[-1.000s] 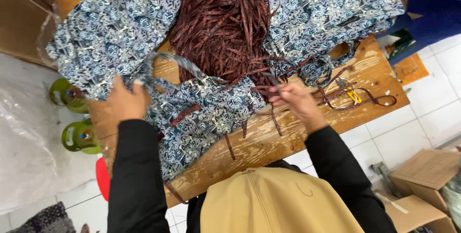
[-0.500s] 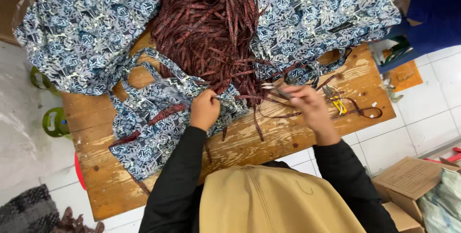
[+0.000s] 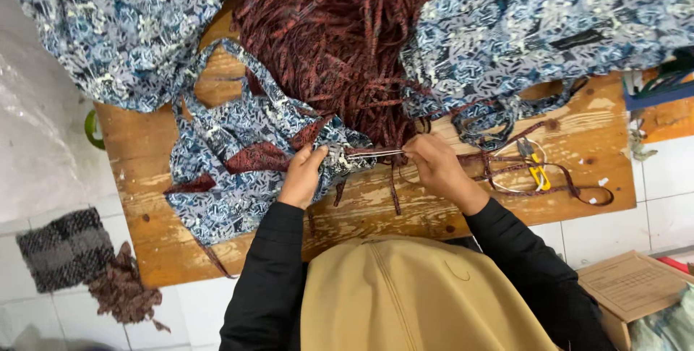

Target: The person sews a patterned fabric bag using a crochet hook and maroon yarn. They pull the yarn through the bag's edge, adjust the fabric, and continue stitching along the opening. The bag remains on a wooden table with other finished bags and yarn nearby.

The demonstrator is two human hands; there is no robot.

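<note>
While the left hand (image 3: pixel 302 176) pinches the edge of a blue-and-white patterned garment (image 3: pixel 238 170) with dark red trim, the right hand (image 3: pixel 436 170) holds one end of a thin metal tool (image 3: pixel 373 153), its grip clenched on that end. That slim rod runs level between the two hands and touches the garment's edge at the left fingertips. Lying spread on the wooden desk (image 3: pixel 585 141), the garment sits just in front of the person, its strap looping up toward the heap of dark red fabric strips (image 3: pixel 332 40). This heap lies between two larger piles of blue patterned cloth (image 3: pixel 123 26), one at each far corner of the desk. Right of the right hand, loose red strips (image 3: pixel 506 167) curl on the bare wood, and yellow-handled snips (image 3: pixel 535 167) rest among them. A cardboard box (image 3: pixel 636 286) stands on the tiled floor at lower right, and a checked grey rag (image 3: pixel 65 246) lies on the floor at lower left.
</note>
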